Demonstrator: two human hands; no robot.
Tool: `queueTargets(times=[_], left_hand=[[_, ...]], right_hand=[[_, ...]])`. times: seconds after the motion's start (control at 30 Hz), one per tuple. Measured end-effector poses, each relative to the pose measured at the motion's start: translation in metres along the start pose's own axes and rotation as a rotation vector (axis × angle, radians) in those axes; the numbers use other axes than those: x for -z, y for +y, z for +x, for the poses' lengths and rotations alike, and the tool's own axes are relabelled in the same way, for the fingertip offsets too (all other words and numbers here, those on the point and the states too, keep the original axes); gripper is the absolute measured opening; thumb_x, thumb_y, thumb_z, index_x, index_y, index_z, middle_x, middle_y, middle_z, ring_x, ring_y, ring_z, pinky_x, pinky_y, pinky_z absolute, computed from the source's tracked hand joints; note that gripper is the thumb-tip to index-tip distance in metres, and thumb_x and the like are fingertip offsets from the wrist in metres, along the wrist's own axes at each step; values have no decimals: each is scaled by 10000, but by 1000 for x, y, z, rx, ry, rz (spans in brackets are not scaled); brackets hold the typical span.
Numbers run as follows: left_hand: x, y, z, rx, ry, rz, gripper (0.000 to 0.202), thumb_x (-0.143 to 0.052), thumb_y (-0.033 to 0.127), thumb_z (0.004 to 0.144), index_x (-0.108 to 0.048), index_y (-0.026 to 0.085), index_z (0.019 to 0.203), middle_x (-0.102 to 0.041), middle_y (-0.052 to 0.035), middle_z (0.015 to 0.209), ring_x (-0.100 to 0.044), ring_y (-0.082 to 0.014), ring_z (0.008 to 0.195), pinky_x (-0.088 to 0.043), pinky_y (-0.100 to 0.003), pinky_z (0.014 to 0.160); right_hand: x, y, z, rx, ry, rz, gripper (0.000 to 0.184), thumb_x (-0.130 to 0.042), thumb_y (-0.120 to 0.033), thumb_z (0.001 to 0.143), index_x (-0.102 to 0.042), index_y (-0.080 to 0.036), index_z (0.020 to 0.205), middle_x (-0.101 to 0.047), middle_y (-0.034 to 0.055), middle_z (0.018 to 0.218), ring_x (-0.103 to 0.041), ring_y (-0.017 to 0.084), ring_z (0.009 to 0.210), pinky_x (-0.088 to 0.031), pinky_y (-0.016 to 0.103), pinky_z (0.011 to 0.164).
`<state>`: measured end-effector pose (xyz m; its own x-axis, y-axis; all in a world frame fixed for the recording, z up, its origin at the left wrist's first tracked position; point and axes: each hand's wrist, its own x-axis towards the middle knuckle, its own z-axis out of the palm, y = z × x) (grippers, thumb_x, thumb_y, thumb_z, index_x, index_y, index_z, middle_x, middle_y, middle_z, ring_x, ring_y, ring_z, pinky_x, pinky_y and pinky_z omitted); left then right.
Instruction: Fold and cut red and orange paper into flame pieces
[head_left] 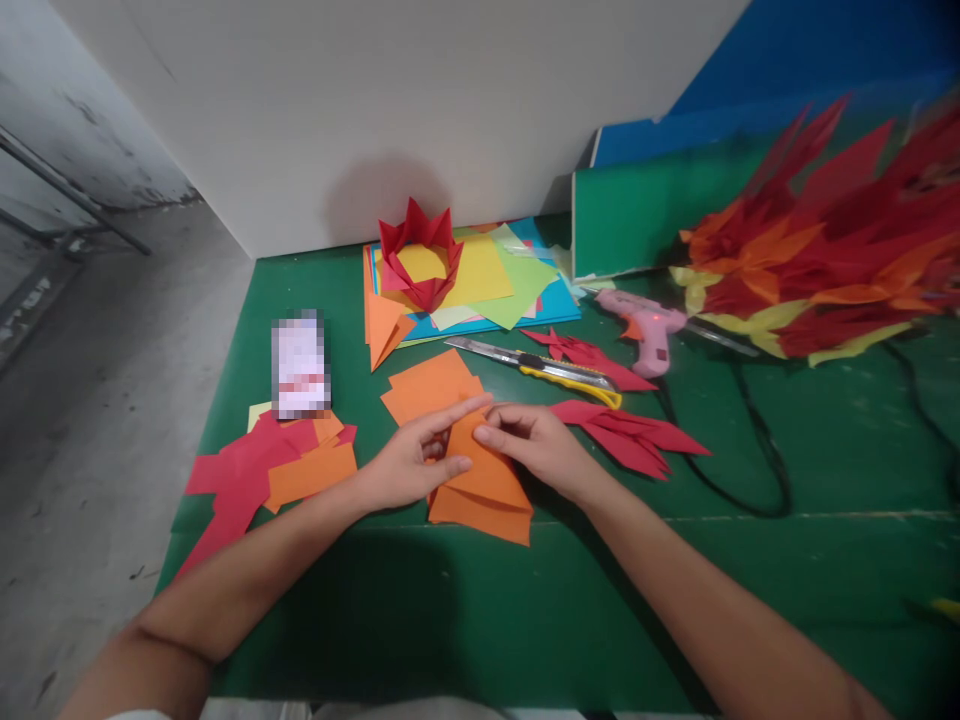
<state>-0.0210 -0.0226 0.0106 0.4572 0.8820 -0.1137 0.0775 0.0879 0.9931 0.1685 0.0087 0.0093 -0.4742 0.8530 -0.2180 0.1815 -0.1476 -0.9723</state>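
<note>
A piece of orange paper (491,462), with a crease across it, is held up between my two hands. My left hand (405,465) grips its left side, the thumb on the near face and the fingers stretched along the back edge. On the upper right edge, my right hand (536,445) pinches the paper between thumb and curled fingers. Under it lies another orange sheet (487,520), partly covered. Just behind my hands are more orange sheets (427,385) in a loose stack. Folded red paper pieces (637,435) lie right of my right hand.
A utility knife (540,368) with its blade out lies behind my hands. Further right stands a pink glue gun (641,325) with a cable. A red paper ring (421,290) sits on coloured sheets (487,275). At left, a phone (300,365) rests by paper scraps (247,465).
</note>
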Motion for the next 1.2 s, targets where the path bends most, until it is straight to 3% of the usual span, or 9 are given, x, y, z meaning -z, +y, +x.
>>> queueTargets(times=[0.13,0.3,0.47,0.67,0.93,1.03,1.2], left_hand=[[4,0,3,-28,14,-49,575,-662,256,807,-485,289,1354,-425,-55,1455,-518,-272,1211,-507,-356,910],[20,0,10,-141,136,-221,580,-716,253,762,-532,272,1312,-442,-63,1443,-376,-253,1351,-371,-383,1081],[31,3,14,-107,272,-322,611,-751,256,715,-547,264,1291,-447,-68,1439,-398,-270,1336,-372,-422,1087],[31,3,15,-114,327,-349,614,-746,245,710,-545,264,1290,-452,-65,1436,-400,-278,1333,-387,-435,1080],[27,-5,16,-255,416,-226,629,-708,318,773,-463,307,1352,-358,-33,1498,-309,-246,1386,-349,-382,1111],[21,-5,14,-291,436,-162,659,-685,363,800,-398,323,1391,-307,-30,1524,-319,-244,1380,-361,-351,1100],[13,-6,15,-344,462,-137,627,-692,376,798,-425,312,1361,-367,-51,1488,-410,-239,1320,-411,-335,1049]], right_hand=[[0,-2,0,3,-2,12,415,-629,-547,753,-515,-182,592,-437,-20,637,-390,119,607,-312,268,568],[2,-5,-1,16,-3,16,442,-613,-566,762,-484,-192,564,-407,-28,602,-371,115,576,-300,267,549],[4,-2,0,-12,-10,49,425,-614,-552,765,-503,-186,580,-448,-23,631,-401,114,595,-321,260,566],[5,1,1,-24,13,110,402,-632,-529,756,-510,-187,584,-425,-36,592,-376,105,564,-297,253,542],[9,2,-3,17,236,243,347,-713,-513,706,-595,-197,625,-478,-19,604,-404,105,546,-328,254,513],[7,4,-3,5,290,354,353,-742,-538,664,-622,-208,707,-538,-11,638,-465,113,556,-378,252,509],[-1,5,-3,-69,192,361,529,-817,-483,569,-628,-222,989,-670,33,883,-610,166,702,-487,264,559]])
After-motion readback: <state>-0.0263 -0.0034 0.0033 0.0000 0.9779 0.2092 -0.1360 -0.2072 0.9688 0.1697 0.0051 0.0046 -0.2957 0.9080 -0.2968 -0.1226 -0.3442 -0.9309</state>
